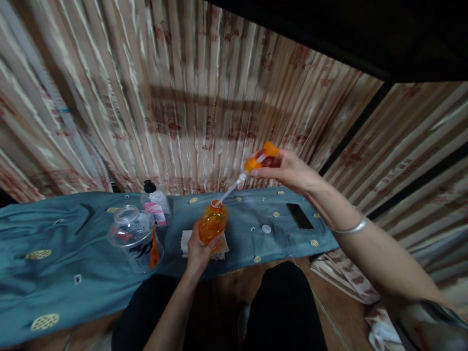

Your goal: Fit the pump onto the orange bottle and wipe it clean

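My left hand point(202, 249) is wrapped round a see-through orange bottle point(213, 224), which stands slightly tilted with its neck open at the top. In my right hand point(280, 166), closed above and to the right of it, is an orange pump head point(253, 164) with a white stem. Its pale dip tube point(228, 193) slants down to the bottle's mouth, and the lower end is at or just inside the neck. Beneath the bottle and my left hand lies a folded light cloth point(186, 240), partly hidden.
Left of the bottle stand a large clear plastic jar point(137, 239) and a clear pump bottle point(155, 204) with a black top. A white cap point(266, 228) and a phone point(300, 216) lie on the teal cloth point(241, 243) at right. Pleated curtains point(204, 97) hang behind.
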Motion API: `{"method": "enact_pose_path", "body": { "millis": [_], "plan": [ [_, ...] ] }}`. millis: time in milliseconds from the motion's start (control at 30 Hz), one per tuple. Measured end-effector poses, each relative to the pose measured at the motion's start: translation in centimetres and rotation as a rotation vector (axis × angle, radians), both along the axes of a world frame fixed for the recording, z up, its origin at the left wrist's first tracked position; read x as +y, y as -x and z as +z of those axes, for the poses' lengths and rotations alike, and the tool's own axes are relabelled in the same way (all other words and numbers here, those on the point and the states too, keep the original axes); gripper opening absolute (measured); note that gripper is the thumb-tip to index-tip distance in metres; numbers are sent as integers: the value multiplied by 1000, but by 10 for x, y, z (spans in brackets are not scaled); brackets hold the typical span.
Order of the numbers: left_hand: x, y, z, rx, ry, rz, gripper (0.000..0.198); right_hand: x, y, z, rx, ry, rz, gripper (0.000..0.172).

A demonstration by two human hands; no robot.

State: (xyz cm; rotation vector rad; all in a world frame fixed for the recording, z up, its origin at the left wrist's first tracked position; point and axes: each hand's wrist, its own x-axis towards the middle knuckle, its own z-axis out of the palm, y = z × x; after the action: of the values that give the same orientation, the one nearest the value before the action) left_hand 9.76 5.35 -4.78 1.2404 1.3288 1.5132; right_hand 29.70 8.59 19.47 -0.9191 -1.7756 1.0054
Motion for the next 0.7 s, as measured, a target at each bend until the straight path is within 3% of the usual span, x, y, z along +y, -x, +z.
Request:
{"method": "enact_pose_path", "body": {
  "millis": [133,267,500,700],
  "plan": [
    [1,2,-3,29,-1,8,59,24,35,-41,-112,69,200,16],
    [3,2,-6,53,1,-4,60,34,47,-71,-210,94,325,9],
    [3,3,-5,68,-21,-22,60,40,44,-90,-257,107,383,22],
    [2,3,-4,79,-21,-16,60,42,45,-96,-290,90,396,24]
  ]
}}
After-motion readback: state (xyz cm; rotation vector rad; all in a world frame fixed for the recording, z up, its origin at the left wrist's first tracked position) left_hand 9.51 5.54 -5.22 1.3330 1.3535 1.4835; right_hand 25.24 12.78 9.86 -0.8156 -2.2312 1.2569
